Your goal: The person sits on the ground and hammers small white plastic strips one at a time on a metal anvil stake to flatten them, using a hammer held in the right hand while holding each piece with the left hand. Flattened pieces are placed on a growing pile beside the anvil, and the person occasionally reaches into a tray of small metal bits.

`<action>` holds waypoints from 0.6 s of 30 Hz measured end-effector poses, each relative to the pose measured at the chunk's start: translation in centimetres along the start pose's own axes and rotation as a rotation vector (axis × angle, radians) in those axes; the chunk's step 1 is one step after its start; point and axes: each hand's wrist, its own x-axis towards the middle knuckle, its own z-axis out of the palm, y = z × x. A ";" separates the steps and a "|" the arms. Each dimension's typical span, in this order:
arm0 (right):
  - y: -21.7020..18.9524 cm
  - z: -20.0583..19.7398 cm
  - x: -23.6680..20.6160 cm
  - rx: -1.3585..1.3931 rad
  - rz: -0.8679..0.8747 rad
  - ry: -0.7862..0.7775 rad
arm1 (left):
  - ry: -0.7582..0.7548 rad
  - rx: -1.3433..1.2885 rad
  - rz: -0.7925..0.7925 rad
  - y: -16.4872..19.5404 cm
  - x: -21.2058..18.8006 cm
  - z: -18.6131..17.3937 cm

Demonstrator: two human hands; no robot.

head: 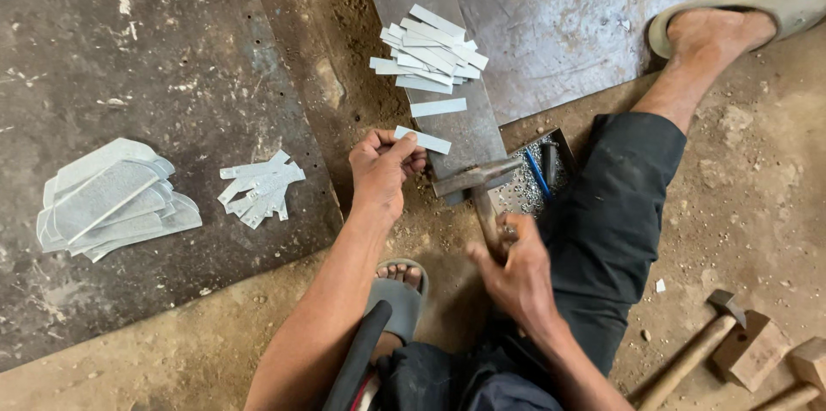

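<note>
Head view: my left hand point(383, 166) pinches short metal strip point(422, 140) by near end, fingers closed on it, far end laid flat on steel bar point(447, 131) so bar backs it like anvil.

My right hand point(514, 269) wrapped tight round hammer point(478, 183) handle, head hanging just beside strip.

Pile of strips point(430, 54) farther up bar, within reach.

Second bunch of strips point(260, 187) and curved sheet pieces point(112, 200) lie apart on steel plate point(155, 75) to left.

Tray of small bits point(533, 183) beside my knee.

Spare mallets point(731, 346) on dirt floor at right.

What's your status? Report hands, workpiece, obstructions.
Left hand pinching a metal strip on the steel bar. Right hand gripping hammer, head over bar's edge. Strip pile farther up the bar.
</note>
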 end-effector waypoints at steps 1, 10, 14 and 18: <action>0.4 -0.1 -0.8 -0.046 0.035 -0.074 | 0.004 0.001 -0.002 0.0 0.0 0.0; 0.1 -4.4 -1.2 0.393 0.316 -0.358 | 0.018 0.024 0.025 0.5 -0.3 0.6; -0.9 -4.0 0.3 0.088 0.024 -0.190 | 0.035 0.101 0.115 0.7 -0.5 1.3; -2.0 -3.7 0.6 0.054 -0.037 -0.160 | 0.047 0.170 0.123 0.8 -1.0 1.3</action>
